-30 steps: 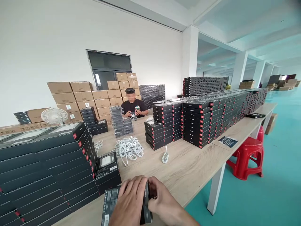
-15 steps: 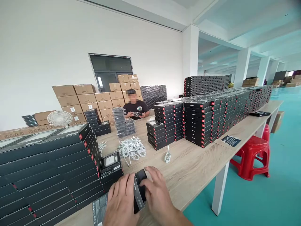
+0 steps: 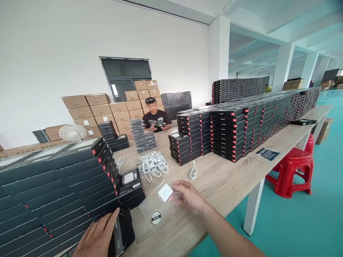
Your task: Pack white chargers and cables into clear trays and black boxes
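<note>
In the head view, the right hand [image 3: 190, 198] pinched a clear bag [image 3: 160, 208] at lower centre. At lower left, the left hand [image 3: 98, 232] lay over a black box [image 3: 118, 240], grip unclear; the box's end flap [image 3: 128, 225] looked open, closing seemingly still undone.

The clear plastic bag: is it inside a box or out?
Out. The right hand holds the clear plastic bag over the table, apart from the black box at the left hand.

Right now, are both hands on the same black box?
No, the left hand touches a black box while the right hand holds a clear plastic bag.
</note>
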Available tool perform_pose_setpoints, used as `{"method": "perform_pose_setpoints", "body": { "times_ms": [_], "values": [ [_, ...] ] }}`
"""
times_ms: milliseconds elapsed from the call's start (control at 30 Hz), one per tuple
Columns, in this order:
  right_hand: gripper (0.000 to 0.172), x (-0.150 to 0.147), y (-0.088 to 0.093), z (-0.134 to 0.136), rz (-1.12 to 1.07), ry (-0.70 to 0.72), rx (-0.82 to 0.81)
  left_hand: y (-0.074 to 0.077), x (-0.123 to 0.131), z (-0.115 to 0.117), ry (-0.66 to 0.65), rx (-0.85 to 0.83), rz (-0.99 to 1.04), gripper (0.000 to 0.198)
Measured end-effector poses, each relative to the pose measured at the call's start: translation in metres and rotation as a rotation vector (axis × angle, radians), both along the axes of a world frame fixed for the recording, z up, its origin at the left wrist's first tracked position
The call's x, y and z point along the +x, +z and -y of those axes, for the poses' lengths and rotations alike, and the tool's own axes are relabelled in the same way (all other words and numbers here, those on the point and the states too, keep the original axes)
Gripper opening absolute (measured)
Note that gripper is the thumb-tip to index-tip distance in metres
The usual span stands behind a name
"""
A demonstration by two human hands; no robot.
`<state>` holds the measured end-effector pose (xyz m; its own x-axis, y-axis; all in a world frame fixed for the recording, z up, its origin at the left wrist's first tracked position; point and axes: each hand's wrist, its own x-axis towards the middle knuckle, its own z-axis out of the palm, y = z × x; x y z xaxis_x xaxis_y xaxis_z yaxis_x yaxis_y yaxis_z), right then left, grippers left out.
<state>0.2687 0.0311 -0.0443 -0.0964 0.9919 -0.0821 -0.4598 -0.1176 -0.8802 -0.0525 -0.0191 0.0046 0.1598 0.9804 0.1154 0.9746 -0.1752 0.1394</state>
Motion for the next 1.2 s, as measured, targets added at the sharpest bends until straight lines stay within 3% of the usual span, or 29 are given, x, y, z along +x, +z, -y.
{"method": "perform_pose_setpoints", "body": {
  "times_ms": [100,167,267,367,467,600,800,1067,1200],
  "values": [
    [0.037,0.010,-0.001,-0.015,0.057,0.037,-0.014,0.012,0.008,-0.001,-0.038,-0.043,0.246,0.102],
    [0.037,0.013,0.002,-0.021,0.106,0.094,0.007,0.020,0.037,-0.007,-0.070,-0.092,0.497,0.093],
    [0.042,0.016,0.008,-0.026,0.233,0.134,0.047,0.021,0.094,-0.029,-0.060,-0.334,0.886,0.090],
    [0.040,0.033,0.012,-0.038,0.442,0.054,0.052,0.000,0.141,-0.062,-0.046,-0.573,1.215,0.095],
    [0.032,0.070,0.013,-0.059,0.685,-0.177,0.008,-0.030,0.168,-0.088,0.068,-0.475,1.508,0.094],
    [0.031,0.111,0.006,-0.094,0.903,-0.387,-0.092,-0.056,0.177,-0.103,0.136,-0.315,1.690,0.098],
    [0.033,0.103,-0.002,-0.128,0.866,-0.300,-0.088,-0.061,0.173,-0.100,0.099,-0.278,1.837,0.043],
    [0.055,0.058,-0.005,-0.098,0.482,-0.170,0.197,-0.070,0.185,-0.112,0.216,-0.056,1.972,0.040],
    [0.042,0.028,-0.016,-0.077,0.447,-0.113,0.333,-0.067,0.190,-0.113,0.193,-0.057,2.057,0.047]
  ]
}}
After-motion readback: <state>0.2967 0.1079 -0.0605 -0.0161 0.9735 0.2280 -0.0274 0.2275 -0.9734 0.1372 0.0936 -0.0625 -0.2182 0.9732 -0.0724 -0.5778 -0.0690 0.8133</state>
